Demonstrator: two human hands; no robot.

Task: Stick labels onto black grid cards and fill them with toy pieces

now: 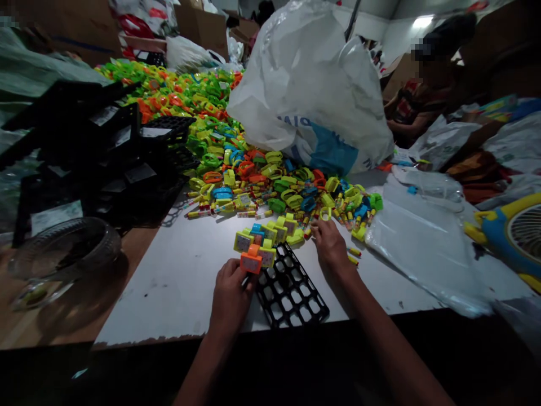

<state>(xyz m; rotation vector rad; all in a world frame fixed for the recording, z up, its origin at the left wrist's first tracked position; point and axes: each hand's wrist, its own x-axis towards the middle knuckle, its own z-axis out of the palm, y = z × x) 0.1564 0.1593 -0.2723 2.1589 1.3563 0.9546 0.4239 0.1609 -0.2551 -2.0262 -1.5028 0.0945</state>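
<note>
My left hand (230, 293) is closed on an orange toy piece (251, 261), holding it at the near left corner of a black plastic grid tray (291, 293). Several yellow, blue and orange toy pieces (270, 231) stand in the tray's far cells. My right hand (330, 242) reaches into the near edge of a big pile of bright plastic toys (253, 175); its fingers are curled among small pieces and what they grip is hidden.
A stack of black grid trays (105, 152) stands at the left beside a clear round bowl (63, 254). A large white plastic bag (313, 96) rises behind the pile. Clear bags (422, 237) lie at right. Another person (426, 84) sits at the far right.
</note>
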